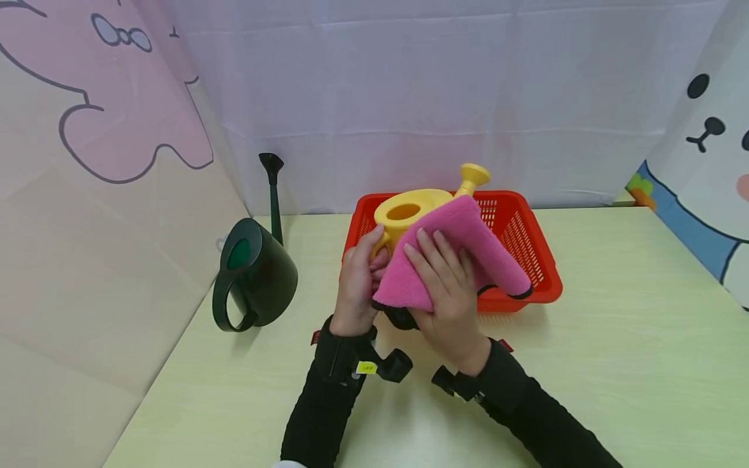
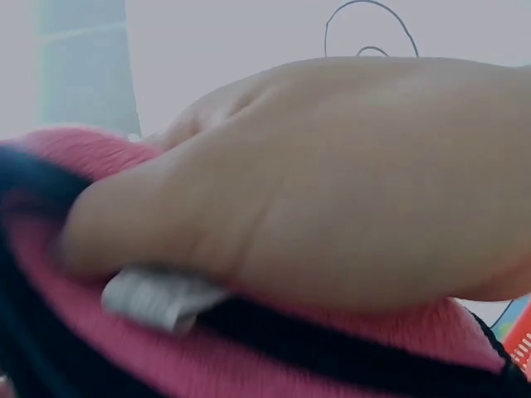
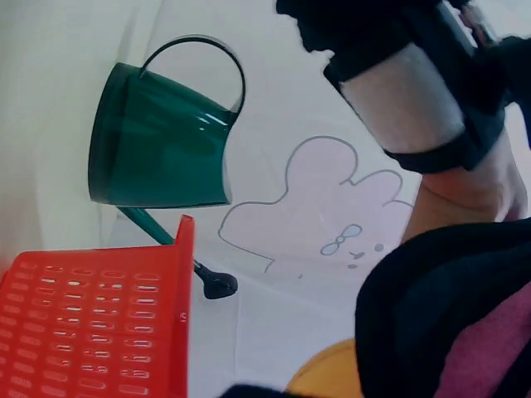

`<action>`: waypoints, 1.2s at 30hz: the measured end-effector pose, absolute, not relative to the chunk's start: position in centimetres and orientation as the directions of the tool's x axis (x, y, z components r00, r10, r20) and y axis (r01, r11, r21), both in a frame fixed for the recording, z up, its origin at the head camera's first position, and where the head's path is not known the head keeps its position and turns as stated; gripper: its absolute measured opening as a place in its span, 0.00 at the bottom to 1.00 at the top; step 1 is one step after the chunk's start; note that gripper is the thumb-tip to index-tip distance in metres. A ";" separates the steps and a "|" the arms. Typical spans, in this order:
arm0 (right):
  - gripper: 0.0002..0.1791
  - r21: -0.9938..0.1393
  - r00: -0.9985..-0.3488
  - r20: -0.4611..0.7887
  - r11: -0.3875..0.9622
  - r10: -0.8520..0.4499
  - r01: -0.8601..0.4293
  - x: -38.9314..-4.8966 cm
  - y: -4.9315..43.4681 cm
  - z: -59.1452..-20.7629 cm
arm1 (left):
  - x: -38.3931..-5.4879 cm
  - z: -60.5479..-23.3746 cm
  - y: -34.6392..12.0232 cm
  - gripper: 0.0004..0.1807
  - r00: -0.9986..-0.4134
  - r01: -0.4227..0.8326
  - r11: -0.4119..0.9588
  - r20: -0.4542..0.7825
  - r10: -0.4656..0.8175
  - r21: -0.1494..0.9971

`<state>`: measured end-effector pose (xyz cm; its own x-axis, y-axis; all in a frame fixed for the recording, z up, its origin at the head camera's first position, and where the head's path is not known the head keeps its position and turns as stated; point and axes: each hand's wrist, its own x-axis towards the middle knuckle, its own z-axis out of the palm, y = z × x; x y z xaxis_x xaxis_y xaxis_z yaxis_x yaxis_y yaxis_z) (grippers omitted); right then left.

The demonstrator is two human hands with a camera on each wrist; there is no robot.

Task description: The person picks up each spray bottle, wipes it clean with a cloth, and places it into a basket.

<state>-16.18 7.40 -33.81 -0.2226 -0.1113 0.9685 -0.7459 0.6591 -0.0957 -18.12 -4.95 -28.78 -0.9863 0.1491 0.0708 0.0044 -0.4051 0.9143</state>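
Pink cloth (image 1: 468, 227) hides part of the yellow watering can (image 1: 432, 200).

A pale wooden table (image 1: 620, 338) runs back to a whitish, faintly lilac sheet (image 1: 409, 78) hung behind it, with straight fold creases across it. The sheet on the left (image 1: 76, 273) carries a large pink cartoon animal (image 1: 146, 91); at right is a white cartoon bear (image 1: 702, 169) in blue. The light is soft, casting faint shadows.
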 end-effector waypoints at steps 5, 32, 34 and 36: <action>0.26 -0.322 -0.356 0.934 0.475 0.019 -0.819 -16.4 8.7 -32.8 | -18.1 -28.9 -5.3 0.26 -0.980 0.001 -0.422 0.085 0.179 0.906; 0.25 0.011 -0.190 0.967 0.773 -0.170 -0.635 -16.1 7.4 -33.9 | -18.0 -28.6 -4.5 0.17 -0.984 -0.044 -0.463 0.042 0.174 0.885; 0.24 0.053 -0.160 0.968 0.784 -0.191 -0.618 -16.2 7.5 -33.8 | -18.0 -28.6 -4.5 0.17 -0.983 -0.048 -0.452 0.039 0.181 0.891; 0.24 0.036 -0.167 0.970 0.779 -0.179 -0.626 -16.3 7.7 -33.7 | -18.0 -28.7 -4.5 0.18 -0.984 -0.035 -0.448 0.049 0.174 0.894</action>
<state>-16.35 7.74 -33.73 -0.1666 -0.1789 0.9697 -0.6258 0.7791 0.0362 -18.01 -4.54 -28.69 -0.9835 0.1741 0.0489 -0.0349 -0.4477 0.8935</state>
